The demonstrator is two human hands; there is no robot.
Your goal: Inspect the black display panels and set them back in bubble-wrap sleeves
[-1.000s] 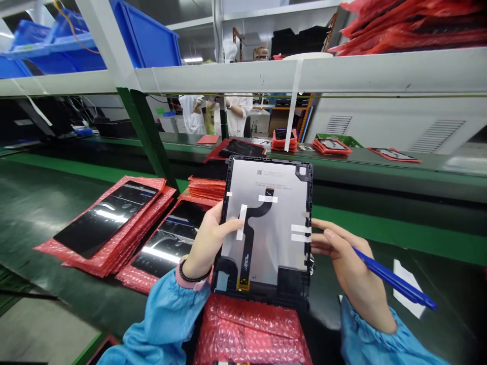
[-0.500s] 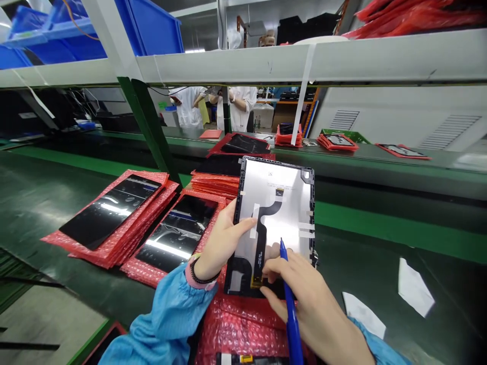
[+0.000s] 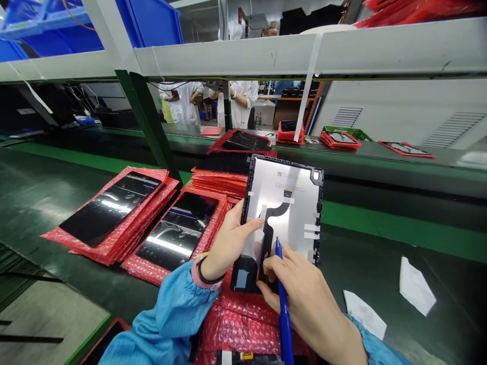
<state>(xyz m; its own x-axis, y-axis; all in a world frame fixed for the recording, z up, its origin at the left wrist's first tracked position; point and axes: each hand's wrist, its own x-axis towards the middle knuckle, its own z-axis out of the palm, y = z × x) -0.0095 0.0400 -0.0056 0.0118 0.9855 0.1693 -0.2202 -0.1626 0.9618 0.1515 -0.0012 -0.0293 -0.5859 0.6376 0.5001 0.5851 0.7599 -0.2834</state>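
Note:
My left hand (image 3: 225, 241) grips the left edge of a tablet screen panel (image 3: 297, 213), thumb lying on its silvery back. The panel is tilted toward me, with a black frame around it and several strips of clear tape. A black flex cable (image 3: 268, 235) snakes down its back. In my right hand (image 3: 308, 296) is a blue pen (image 3: 284, 314), its tip pointing up over the panel. Fingers of that hand are at the cable's lower end; whether they pinch it is hidden. Red bubble wrap (image 3: 239, 322) lies below the panel.
Black screens on stacked red bubble bags (image 3: 114, 210) lie to the left. A green post (image 3: 150, 121) rises behind them. White paper pieces (image 3: 416, 286) lie at right. Overhead runs a white shelf beam (image 3: 236, 58) with blue bins (image 3: 152, 28). Two people in white coats (image 3: 184, 104) stand beyond.
The panel and both hands sit slightly farther right in view. My right hand still holds the pen near the cable's lower end. A background person's arm has moved.

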